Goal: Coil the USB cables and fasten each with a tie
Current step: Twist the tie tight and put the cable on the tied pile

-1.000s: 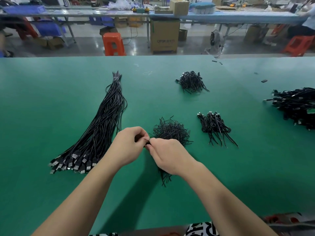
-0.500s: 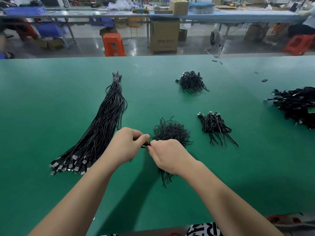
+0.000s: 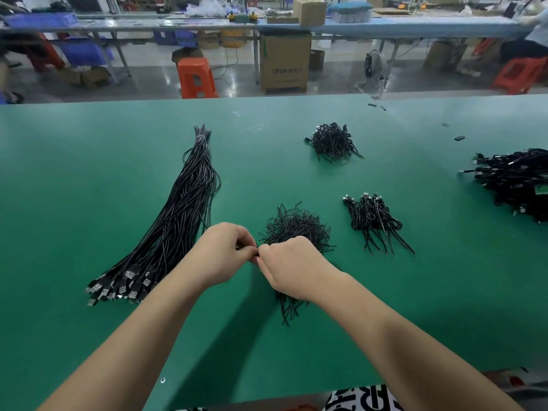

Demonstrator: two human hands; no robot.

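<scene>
Just the one camera here, strapped to the person's head and tilted forward and down over the wide green-topped work table [image 3: 89, 173]. It sits close in, so both bare forearms run up from the bottom edge and the left hand [image 3: 221, 253] and right hand [image 3: 292, 266] land near the middle. Wide-angle lens, so the table's far edge bows, and the shop floor with an orange plastic stool [image 3: 197, 77] fills the top strip.

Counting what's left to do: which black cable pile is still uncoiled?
The long bundle of straight black USB cables beside the left hand, laid full length with plugs nearest the person; the other piles are short folded bunches.
</scene>
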